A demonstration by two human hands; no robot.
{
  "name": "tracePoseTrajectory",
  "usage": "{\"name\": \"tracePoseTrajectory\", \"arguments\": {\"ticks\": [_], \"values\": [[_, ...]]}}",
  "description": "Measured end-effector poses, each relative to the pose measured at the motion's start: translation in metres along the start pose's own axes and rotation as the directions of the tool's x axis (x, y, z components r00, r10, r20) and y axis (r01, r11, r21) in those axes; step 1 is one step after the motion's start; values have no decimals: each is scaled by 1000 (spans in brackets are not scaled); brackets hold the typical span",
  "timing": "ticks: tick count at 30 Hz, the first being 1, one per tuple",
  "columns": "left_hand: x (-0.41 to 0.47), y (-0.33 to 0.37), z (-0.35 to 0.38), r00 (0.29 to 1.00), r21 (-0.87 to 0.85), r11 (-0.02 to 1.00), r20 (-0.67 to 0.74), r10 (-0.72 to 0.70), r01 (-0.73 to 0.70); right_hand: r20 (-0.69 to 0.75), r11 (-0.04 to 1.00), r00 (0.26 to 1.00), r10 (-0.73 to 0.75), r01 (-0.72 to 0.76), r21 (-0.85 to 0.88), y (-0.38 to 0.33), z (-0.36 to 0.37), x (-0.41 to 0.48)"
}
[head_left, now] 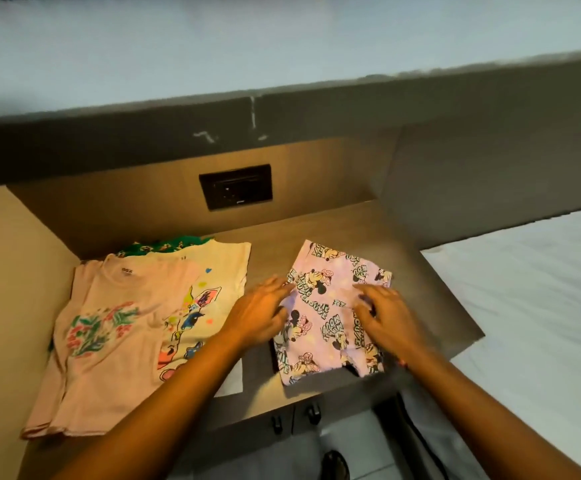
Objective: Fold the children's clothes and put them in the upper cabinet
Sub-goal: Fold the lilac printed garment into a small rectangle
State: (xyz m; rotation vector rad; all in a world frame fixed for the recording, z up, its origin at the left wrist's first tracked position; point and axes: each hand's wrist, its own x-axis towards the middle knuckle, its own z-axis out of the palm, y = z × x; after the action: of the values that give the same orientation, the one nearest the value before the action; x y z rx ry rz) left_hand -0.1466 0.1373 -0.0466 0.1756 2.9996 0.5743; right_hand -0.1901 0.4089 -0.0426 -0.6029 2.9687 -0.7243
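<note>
Both hands rest on the shorts [334, 313], which lie flat on the counter [368, 230]. The left hand [259, 313] presses open on the left edge. The right hand [382, 313] has curled fingers on the right half; whether it pinches cloth cannot be told. The long axis runs away from the person, between the hands. Shirts [119, 327] lie left of the left hand, unfolded.

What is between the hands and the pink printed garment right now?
Nothing visible. The left hand and right hand both already rest on the pink printed garment, lying apart from the shirt pile on the counter. The upper cabinet is out of view.
</note>
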Motion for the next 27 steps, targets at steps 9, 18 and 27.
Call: {"name": "tracePoseTrajectory", "arguments": {"ticks": [9,18,27], "values": [[51,6,22,983,444,896,176,-58,-27,305,889,952,-9,147,-433,39,18,63],[-42,13,28,949,108,943,43,312,-315,55,938,949,-312,316,-141,39,-4,-39],[-90,14,45,924,95,924,-60,378,-372,-11,921,930,-368,362,-144,70,11,-91]]}}
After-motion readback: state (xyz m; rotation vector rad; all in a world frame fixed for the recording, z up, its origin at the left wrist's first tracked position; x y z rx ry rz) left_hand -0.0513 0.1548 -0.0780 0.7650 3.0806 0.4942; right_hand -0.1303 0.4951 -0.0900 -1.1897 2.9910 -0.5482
